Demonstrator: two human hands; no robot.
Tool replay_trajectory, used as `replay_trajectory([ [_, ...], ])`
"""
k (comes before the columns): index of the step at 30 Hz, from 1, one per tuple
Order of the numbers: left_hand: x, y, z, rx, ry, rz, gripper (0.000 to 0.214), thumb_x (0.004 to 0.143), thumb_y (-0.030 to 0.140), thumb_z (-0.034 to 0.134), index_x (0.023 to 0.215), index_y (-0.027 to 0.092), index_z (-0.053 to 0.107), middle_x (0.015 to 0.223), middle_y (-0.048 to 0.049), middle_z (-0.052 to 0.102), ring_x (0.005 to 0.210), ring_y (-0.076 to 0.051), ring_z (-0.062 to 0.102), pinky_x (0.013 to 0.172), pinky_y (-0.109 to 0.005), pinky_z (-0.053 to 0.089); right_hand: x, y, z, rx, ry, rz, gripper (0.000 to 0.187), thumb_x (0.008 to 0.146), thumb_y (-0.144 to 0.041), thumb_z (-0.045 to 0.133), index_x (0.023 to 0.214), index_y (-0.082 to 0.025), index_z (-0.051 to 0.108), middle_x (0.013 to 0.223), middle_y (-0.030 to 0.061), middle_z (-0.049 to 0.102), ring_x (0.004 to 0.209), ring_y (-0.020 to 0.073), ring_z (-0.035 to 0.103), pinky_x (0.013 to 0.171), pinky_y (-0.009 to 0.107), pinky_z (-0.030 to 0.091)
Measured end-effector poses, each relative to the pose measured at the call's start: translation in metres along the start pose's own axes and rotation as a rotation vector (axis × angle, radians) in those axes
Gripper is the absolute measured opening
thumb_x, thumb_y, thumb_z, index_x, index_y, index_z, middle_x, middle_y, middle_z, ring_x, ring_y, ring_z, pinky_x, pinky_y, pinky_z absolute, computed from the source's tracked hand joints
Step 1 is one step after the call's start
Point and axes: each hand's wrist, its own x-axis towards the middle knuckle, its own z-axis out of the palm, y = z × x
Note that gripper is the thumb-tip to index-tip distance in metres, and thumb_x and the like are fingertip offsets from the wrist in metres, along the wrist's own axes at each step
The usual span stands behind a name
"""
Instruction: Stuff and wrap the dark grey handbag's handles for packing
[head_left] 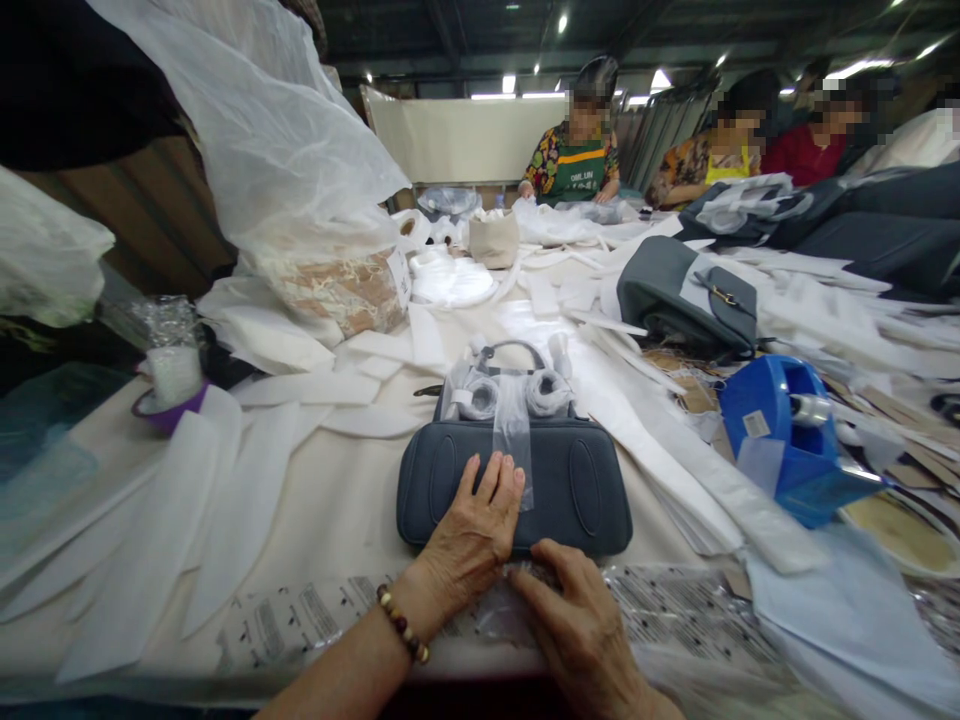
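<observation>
A dark blue-grey bag (600, 500) lies in front of me with its flat base turned towards me. Two rolled bundles in white wrapping (550, 393) sit on top of it beside a handle. From between them a translucent white strip (513, 425) runs down over the base. My left hand (480, 520) rests flat on the base and the strip, fingers stretched. At the bag's lower edge is my right hand (577, 610), thumb and forefinger apart. Beneath it lies clear plastic film with printed text (300, 615); whether the fingertips touch the film, I cannot tell.
White foam sheets (150, 540) spread across the left and right. A blue tape dispenser (780, 430) and another grey bag (675, 290) stand to the right. At left are a purple bowl (169, 410) and a plastic-covered carton (352, 285). Several co-workers (581, 160) sit beyond.
</observation>
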Motion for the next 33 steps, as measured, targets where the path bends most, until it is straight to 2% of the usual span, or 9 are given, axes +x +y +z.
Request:
replay_trajectory([
  [4, -0.003, 0.0, 0.005, -0.02, 0.088, 0.021, 0.048, 0.087, 0.014, 0.034, 0.132, -0.001, 0.04, 0.131, -0.0221, 0.049, 0.126, -0.033, 0.041, 0.106, -0.049, 0.03, 0.008, 0.003, -0.002, 0.046, 0.055, -0.152, 0.024, 0.089, -0.012, 0.041, 0.093, -0.02, 0.063, 0.092, 0.009, 0.068, 0.091, 0.0204, 0.06, 0.076, 0.033, 0.046],
  [6, -0.004, -0.002, 0.005, -0.06, 0.11, 0.04, 0.046, 0.087, 0.015, 0.035, 0.13, -0.001, 0.043, 0.128, -0.0208, 0.053, 0.124, -0.031, 0.044, 0.106, -0.047, 0.032, 0.014, 0.005, -0.003, 0.089, 0.095, -0.18, 0.025, 0.089, -0.011, 0.039, 0.093, -0.019, 0.062, 0.09, 0.0081, 0.07, 0.092, 0.0198, 0.062, 0.08, 0.034, 0.047],
  [10, -0.006, -0.012, -0.002, -0.154, 0.026, 0.117, 0.049, 0.084, 0.017, 0.04, 0.129, -0.001, 0.043, 0.131, -0.021, 0.05, 0.126, -0.033, 0.042, 0.107, -0.047, 0.032, 0.02, 0.01, -0.004, 0.219, 0.059, -0.119, 0.026, 0.084, -0.004, 0.042, 0.091, -0.021, 0.06, 0.079, 0.0037, 0.07, 0.088, 0.0163, 0.065, 0.078, 0.03, 0.05],
  [17, -0.017, -0.021, -0.008, -0.213, -0.032, 0.239, 0.053, 0.079, 0.009, 0.039, 0.132, 0.001, 0.039, 0.138, -0.0196, 0.044, 0.131, -0.031, 0.036, 0.11, -0.047, 0.029, 0.015, 0.011, -0.002, 0.303, 0.023, -0.111, 0.025, 0.083, -0.004, 0.041, 0.092, -0.019, 0.058, 0.079, 0.0047, 0.068, 0.083, 0.0168, 0.063, 0.076, 0.032, 0.05],
  [24, -0.015, -0.022, -0.008, -0.206, -0.042, 0.24, 0.051, 0.08, 0.008, 0.039, 0.13, 0.002, 0.042, 0.137, -0.0194, 0.046, 0.129, -0.03, 0.039, 0.108, -0.047, 0.034, 0.013, 0.005, 0.003, 0.403, 0.011, -0.11, 0.026, 0.088, -0.007, 0.033, 0.086, -0.018, 0.057, 0.073, 0.0068, 0.063, 0.079, 0.0173, 0.059, 0.072, 0.029, 0.051],
  [29, -0.012, -0.021, -0.007, -0.19, -0.033, 0.229, 0.044, 0.084, 0.01, 0.04, 0.127, 0.003, 0.046, 0.133, -0.0189, 0.05, 0.126, -0.028, 0.043, 0.106, -0.046, 0.036, 0.012, 0.001, 0.01, 0.502, 0.028, -0.175, 0.032, 0.094, -0.012, 0.025, 0.084, -0.016, 0.055, 0.07, 0.0078, 0.06, 0.077, 0.0175, 0.055, 0.071, 0.03, 0.052],
  [33, -0.009, -0.021, -0.01, -0.214, -0.042, 0.22, 0.041, 0.085, 0.011, 0.041, 0.125, 0.003, 0.048, 0.131, -0.0186, 0.052, 0.125, -0.028, 0.045, 0.106, -0.045, 0.037, 0.017, 0.003, 0.004, 0.545, -0.013, -0.188, 0.031, 0.094, -0.011, 0.025, 0.082, -0.015, 0.054, 0.071, 0.0086, 0.06, 0.079, 0.0172, 0.055, 0.073, 0.029, 0.051],
])
